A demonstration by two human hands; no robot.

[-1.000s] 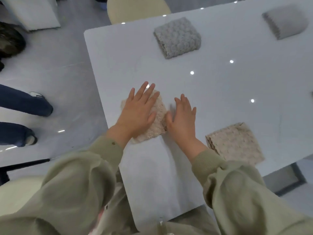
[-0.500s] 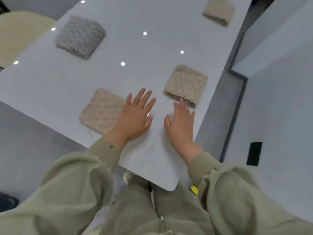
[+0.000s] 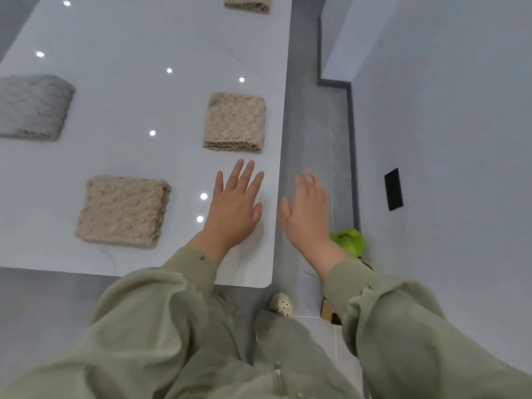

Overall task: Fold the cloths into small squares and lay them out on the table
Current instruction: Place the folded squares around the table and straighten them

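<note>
The tabletop (image 3: 129,38) bears four folded squares, well apart: grey cloth (image 3: 31,108) at left, near beige cloth (image 3: 123,211), middle beige cloth (image 3: 234,122), far beige cloth (image 3: 247,2). Left hand (image 3: 233,208) is spread by its right edge; right hand (image 3: 308,214), spread and blurred, is beyond it, empty

Folded cloths (image 3: 123,210) — left hand (image 3: 234,207), right hand (image 3: 306,214) (blurred)
</note>
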